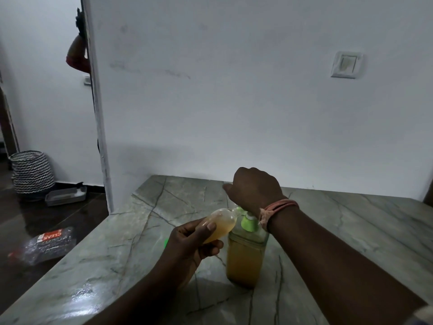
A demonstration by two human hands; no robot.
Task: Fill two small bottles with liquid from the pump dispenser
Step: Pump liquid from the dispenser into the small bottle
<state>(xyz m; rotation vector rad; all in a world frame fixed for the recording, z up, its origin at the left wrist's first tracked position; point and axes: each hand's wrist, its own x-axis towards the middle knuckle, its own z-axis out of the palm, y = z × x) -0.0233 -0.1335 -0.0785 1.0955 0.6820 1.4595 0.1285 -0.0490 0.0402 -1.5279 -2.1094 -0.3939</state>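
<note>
So our left hand (191, 242) has thumb and fingers curled round a small bottle (220, 225), tilted with its mouth pointing up toward 2 o'clock, right against the green spout of the dispenser (246, 252). The bottle's got amber liquid in it, pooled in the lower part, upper bit looks clear. Our right hand (254, 188) sits on top of the pump head, back of the hand facing us, fingers curled down over it; we can't see the fingertips themselves so how exactly they sit on the pump is hard to tell. There's a pinkish band (278, 207) on that wrist. The dispenser stands upright on the marble counter (112, 266), mostly full of the same amber stuff, just at 3 o'clock from the left hand. A little green thing (166, 242) peeks out at 9 o'clock of the left hand, mostly hidden. Off the counter at 9 o'clock, on the dark floor: a crumpled plastic pack (44, 245), a grey tray (65, 195) and a zigzag basket (31, 171). Light switch (347, 64) on the wall at 1 o'clock.
</note>
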